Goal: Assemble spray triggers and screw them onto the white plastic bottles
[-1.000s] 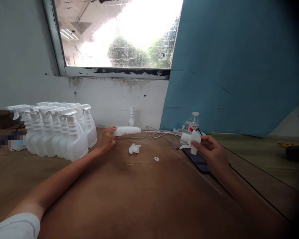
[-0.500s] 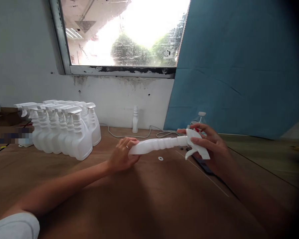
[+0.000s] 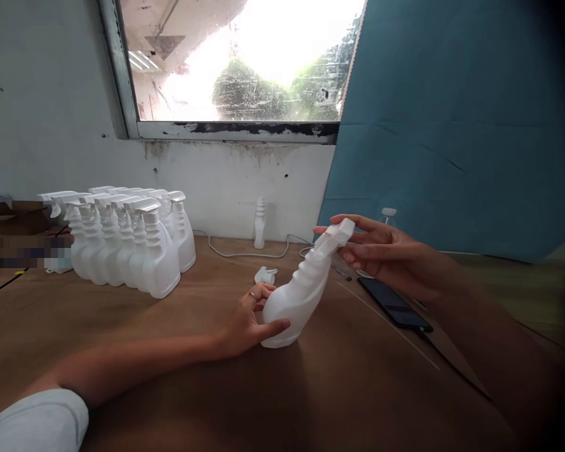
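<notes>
A white spray bottle [image 3: 294, 304] is tilted in front of me, its base low and its neck leaning to the right. My left hand [image 3: 254, 320] grips the rounded lower body, thumb across the near side and fingers behind. At the top, my right hand [image 3: 381, 251] has its fingers and thumb around the white trigger head [image 3: 336, 235]. The head sits on the neck; the trigger itself is mostly hidden. Just behind the bottle, a small white plastic part [image 3: 265, 275] lies on the table.
Rows of white spray bottles [image 3: 122, 251] with trigger heads stand at the left. A headless bottle [image 3: 260, 223] stands by the wall. A phone [image 3: 395, 304] with a cable lies on the right, near a thin tube [image 3: 388, 326]. A cardboard box [image 3: 19, 216] is far left.
The bottle has swung from lying nearly level to a steeper tilt, base down and head up. Its trigger head has turned. My left hand has moved slightly down and right.
</notes>
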Motion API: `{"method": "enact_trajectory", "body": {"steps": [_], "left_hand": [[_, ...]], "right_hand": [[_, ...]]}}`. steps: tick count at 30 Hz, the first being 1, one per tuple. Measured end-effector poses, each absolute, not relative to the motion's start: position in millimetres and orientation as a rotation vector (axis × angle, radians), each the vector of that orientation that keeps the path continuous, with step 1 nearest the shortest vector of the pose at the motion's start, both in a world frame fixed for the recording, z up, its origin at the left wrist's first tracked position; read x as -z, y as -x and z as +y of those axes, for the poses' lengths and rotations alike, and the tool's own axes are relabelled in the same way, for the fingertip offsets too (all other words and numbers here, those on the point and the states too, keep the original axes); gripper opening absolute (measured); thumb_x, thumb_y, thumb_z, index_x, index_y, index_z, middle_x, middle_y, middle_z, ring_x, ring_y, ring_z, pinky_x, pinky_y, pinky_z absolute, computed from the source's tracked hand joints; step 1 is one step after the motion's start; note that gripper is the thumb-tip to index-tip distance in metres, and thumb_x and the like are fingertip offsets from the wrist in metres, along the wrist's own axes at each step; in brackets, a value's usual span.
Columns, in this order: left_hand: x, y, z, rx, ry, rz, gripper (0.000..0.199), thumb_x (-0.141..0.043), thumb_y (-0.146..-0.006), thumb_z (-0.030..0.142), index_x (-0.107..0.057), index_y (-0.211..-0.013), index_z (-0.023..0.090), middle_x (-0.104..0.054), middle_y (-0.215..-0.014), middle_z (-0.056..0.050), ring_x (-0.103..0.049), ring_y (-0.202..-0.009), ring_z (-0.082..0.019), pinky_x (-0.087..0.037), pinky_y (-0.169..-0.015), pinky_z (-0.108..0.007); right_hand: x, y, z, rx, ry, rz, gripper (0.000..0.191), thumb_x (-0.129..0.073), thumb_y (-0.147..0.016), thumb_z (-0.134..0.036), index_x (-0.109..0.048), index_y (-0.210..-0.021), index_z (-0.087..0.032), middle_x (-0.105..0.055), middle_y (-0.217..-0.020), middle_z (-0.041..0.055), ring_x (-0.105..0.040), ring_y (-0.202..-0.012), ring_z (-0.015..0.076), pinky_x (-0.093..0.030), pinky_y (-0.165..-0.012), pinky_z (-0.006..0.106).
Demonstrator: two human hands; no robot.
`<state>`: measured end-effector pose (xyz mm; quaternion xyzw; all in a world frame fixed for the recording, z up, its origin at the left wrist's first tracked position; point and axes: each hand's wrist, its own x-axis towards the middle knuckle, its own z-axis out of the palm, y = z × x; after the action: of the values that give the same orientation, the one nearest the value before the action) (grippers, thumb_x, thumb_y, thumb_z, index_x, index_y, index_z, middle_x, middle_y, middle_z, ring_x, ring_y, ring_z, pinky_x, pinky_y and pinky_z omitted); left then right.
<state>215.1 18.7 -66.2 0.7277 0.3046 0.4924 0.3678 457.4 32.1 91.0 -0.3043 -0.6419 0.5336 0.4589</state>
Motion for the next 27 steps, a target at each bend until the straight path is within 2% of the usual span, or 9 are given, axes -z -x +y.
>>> {"method": "enact_trajectory", "body": {"steps": [2,4,8,13,20,22,25,27], "left_hand": [[67.6,-217.8,17.5,-1.218,-1.810,0.686,0.033,-0.074,-0.073,0.037,-0.049,-0.089,0.023,-0.054,-0.111,-0.008,-0.058,-0.099,-0.021,-0.050,-0.088,-0.037],[68.2,-220.1,15.5,-1.179,-1.767,0.626,0.034,-0.075,-0.073,0.036,-0.047,-0.087,0.022,-0.052,-0.110,-0.008,-0.058,-0.098,-0.020,-0.050,-0.088,-0.036],[66.3,-221.0,11.2,-1.085,-1.691,0.602,0.036,-0.074,-0.074,0.034,-0.045,-0.089,0.019,-0.052,-0.108,-0.008,-0.057,-0.097,-0.019,-0.049,-0.088,-0.036],[64.9,-215.9,13.8,-1.032,-1.638,0.584,0.038,-0.076,-0.073,0.032,-0.046,-0.089,0.017,-0.054,-0.103,-0.006,-0.057,-0.092,-0.017,-0.048,-0.087,-0.035],[71.9,-204.8,20.3,-1.045,-1.683,0.578,0.038,-0.077,-0.071,0.033,-0.047,-0.088,0.018,-0.055,-0.101,-0.006,-0.056,-0.094,-0.019,-0.047,-0.088,-0.034],[65.9,-202.8,24.1,-1.129,-1.690,0.550,0.043,-0.076,-0.072,0.041,-0.048,-0.097,0.019,-0.054,-0.107,-0.008,-0.056,-0.096,-0.020,-0.047,-0.086,-0.034],[35.1,-200.9,34.9,-1.455,-1.674,0.455,0.046,-0.061,-0.081,0.053,-0.045,-0.110,0.022,-0.049,-0.116,-0.010,-0.057,-0.097,-0.020,-0.050,-0.078,-0.033],[-0.5,-200.4,42.4,-1.622,-1.762,0.419,0.040,-0.056,-0.086,0.051,-0.047,-0.112,0.022,-0.049,-0.118,-0.010,-0.056,-0.098,-0.019,-0.051,-0.078,-0.032]], "right_hand": [[-89.2,-450.2,32.9,-1.247,0.743,-1.645,0.044,-0.082,-0.058,-0.025,-0.066,-0.098,-0.023,-0.067,-0.087,0.0032,-0.051,-0.051,0.0092,-0.044,-0.047,0.025],[-84.8,-442.8,33.5,-1.154,0.713,-1.691,0.041,-0.081,-0.062,-0.029,-0.065,-0.099,-0.023,-0.065,-0.082,0.0017,-0.052,-0.053,0.0098,-0.042,-0.046,0.024],[-71.3,-432.7,36.2,-1.043,0.654,-1.754,0.040,-0.079,-0.069,-0.032,-0.065,-0.105,-0.022,-0.065,-0.087,0.0027,-0.058,-0.072,0.0137,-0.045,-0.057,0.024],[-54.3,-423.0,41.7,-1.033,0.576,-1.687,0.024,-0.073,-0.077,-0.035,-0.064,-0.093,-0.020,-0.066,-0.087,0.0032,-0.062,-0.080,0.0171,-0.049,-0.069,0.028],[-35.6,-397.5,38.4,-1.143,0.308,-1.588,0.022,-0.064,-0.085,-0.035,-0.051,-0.100,-0.024,-0.068,-0.101,0.0058,-0.067,-0.086,0.0207,-0.054,-0.064,0.032],[-32.8,-393.7,36.4,-1.152,0.268,-1.552,0.020,-0.063,-0.086,-0.033,-0.051,-0.099,-0.023,-0.067,-0.103,0.0058,-0.068,-0.084,0.0202,-0.055,-0.064,0.033],[-30.9,-391.4,34.5,-1.171,0.275,-1.512,0.019,-0.062,-0.087,-0.031,-0.051,-0.100,-0.022,-0.067,-0.103,0.0065,-0.068,-0.082,0.0194,-0.056,-0.063,0.032],[-30.5,-390.2,34.2,-1.183,0.277,-1.503,0.019,-0.062,-0.087,-0.030,-0.051,-0.100,-0.022,-0.067,-0.103,0.0067,-0.068,-0.080,0.0190,-0.056,-0.059,0.031]]}}
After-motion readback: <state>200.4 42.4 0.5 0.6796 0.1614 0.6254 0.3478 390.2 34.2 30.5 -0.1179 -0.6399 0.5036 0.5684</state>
